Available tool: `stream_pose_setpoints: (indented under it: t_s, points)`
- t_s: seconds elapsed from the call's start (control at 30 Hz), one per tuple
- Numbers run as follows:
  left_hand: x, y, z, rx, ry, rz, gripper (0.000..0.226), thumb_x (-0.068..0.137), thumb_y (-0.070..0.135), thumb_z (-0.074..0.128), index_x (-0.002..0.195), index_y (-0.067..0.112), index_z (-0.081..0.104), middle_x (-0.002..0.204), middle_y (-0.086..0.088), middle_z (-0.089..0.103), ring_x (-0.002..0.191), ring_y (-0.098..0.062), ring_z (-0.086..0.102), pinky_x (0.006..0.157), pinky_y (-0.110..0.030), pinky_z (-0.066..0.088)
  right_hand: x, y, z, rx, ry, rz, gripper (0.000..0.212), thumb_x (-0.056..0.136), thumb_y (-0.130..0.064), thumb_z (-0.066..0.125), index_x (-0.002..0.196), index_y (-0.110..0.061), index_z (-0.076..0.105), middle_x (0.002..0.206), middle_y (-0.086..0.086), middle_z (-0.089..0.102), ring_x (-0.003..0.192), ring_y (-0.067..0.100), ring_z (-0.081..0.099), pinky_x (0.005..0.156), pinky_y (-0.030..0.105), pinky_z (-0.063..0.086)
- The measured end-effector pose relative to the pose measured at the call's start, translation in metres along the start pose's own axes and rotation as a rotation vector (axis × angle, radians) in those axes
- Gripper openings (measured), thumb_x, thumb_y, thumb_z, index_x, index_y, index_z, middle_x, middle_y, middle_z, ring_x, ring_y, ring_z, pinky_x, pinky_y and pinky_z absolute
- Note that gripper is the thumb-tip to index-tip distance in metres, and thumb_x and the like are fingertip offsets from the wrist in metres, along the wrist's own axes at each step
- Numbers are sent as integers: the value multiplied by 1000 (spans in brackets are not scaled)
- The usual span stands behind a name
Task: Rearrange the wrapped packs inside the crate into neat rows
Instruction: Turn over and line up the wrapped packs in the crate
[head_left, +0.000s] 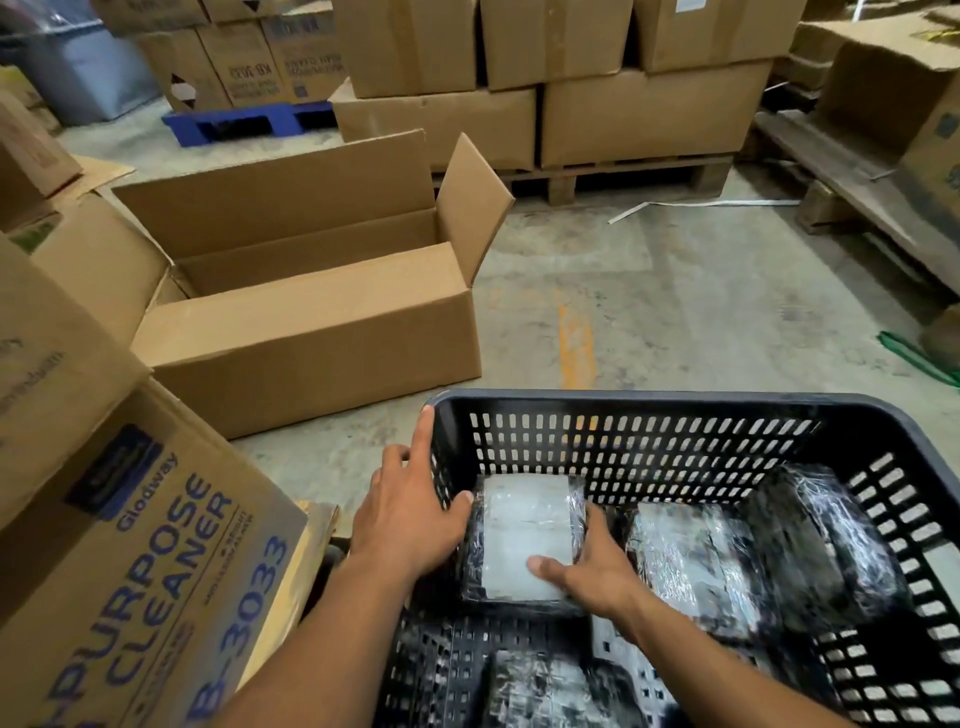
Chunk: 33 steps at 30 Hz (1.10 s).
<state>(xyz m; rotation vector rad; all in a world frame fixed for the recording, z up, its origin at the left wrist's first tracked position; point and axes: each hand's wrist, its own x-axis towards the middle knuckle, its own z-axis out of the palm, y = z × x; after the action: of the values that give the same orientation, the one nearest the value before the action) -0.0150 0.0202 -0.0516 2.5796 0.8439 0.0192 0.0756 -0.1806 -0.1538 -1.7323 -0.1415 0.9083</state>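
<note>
A black slotted plastic crate (623, 402) fills the lower right. Inside, a film-wrapped pack with a pale top (522, 525) lies in the far left corner. My left hand (410, 519) grips the crate's left wall, thumb inside touching that pack, index finger up on the rim. My right hand (592, 569) holds the pack's right side, thumb across its top. Two more wrapped packs sit to the right: one flat (685, 556), one leaning against the right wall (821, 540). A further pack (540, 686) lies near the front, partly behind my right forearm.
An open, empty cardboard box (311, 332) stands on the concrete floor just beyond the crate's left. A printed cleaner carton (140, 571) crowds the left. Stacked cartons on a wooden pallet (613, 179) line the back; another pallet (857, 192) runs along the right.
</note>
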Motion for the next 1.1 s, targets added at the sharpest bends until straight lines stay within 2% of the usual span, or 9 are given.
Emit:
stream_pose_setpoints:
  t_s: [0.2, 0.4, 0.5, 0.57, 0.7, 0.83, 0.9, 1.03, 1.1]
  points:
    - [-2, 0, -2, -38, -8, -5, 104, 89, 49, 65, 154, 52, -16, 143, -4, 42, 115, -29, 59, 82, -39, 48, 8, -10, 11, -106, -6, 27, 130, 69, -32, 92, 163, -22, 3, 169, 13, 23, 153, 38, 26, 121, 54, 25]
    - [-2, 1, -6, -35, -23, -11, 101, 91, 46, 63, 158, 48, -11, 141, -6, 44, 108, -28, 59, 78, -37, 47, -10, -16, -21, -181, -52, 66, 103, 77, -32, 87, 157, -19, 23, 160, 15, 39, 138, 37, 50, 118, 56, 37]
    - [-3, 3, -7, -19, -33, -21, 101, 91, 48, 63, 158, 48, -12, 139, -7, 43, 99, -24, 56, 75, -38, 49, -26, -23, -44, -360, -172, 116, 66, 78, -31, 87, 126, -17, 45, 125, 15, 64, 98, 19, 67, 89, 36, 57]
    - [-3, 5, -8, 2, -41, -29, 100, 91, 48, 63, 158, 47, -12, 141, -9, 41, 107, -29, 58, 79, -42, 53, -40, -29, -57, -400, -341, 183, 56, 75, -28, 90, 111, -14, 49, 108, 13, 69, 73, 11, 62, 63, 25, 52]
    - [-5, 10, -11, 25, -49, -44, 99, 91, 46, 65, 160, 44, -7, 151, -15, 33, 130, -39, 49, 91, -49, 50, -69, -34, -48, -677, -631, 267, 55, 68, -33, 94, 102, -23, 52, 101, -3, 61, 86, 15, 58, 71, 25, 49]
    - [-9, 19, -14, 25, -40, -60, 96, 91, 47, 64, 161, 40, -1, 162, -16, 18, 145, -40, 26, 108, -55, 38, -87, -21, -24, -882, -624, 229, 57, 66, -30, 95, 105, -22, 54, 106, -4, 62, 109, 26, 61, 102, 44, 50]
    - [-12, 25, -17, 61, -9, -28, 95, 91, 48, 64, 161, 38, 0, 166, -14, 12, 149, -39, 19, 112, -55, 34, -88, -23, -24, -843, -606, 206, 55, 67, -22, 94, 105, -20, 54, 105, 0, 65, 107, 28, 64, 99, 44, 53]
    - [-16, 27, -24, 91, 39, 7, 93, 90, 49, 64, 162, 36, 6, 167, -13, 9, 151, -38, 15, 115, -57, 30, -84, -39, -34, -655, -541, 122, 44, 77, -9, 87, 104, -18, 55, 111, 11, 64, 85, 22, 60, 68, 30, 52]
    - [-18, 27, -27, 80, 54, 1, 91, 90, 48, 64, 162, 34, 9, 166, -14, 13, 150, -39, 18, 115, -57, 31, -81, -45, -37, -541, -441, 44, 29, 87, -7, 77, 104, -18, 56, 110, 10, 65, 84, 20, 62, 67, 29, 53]
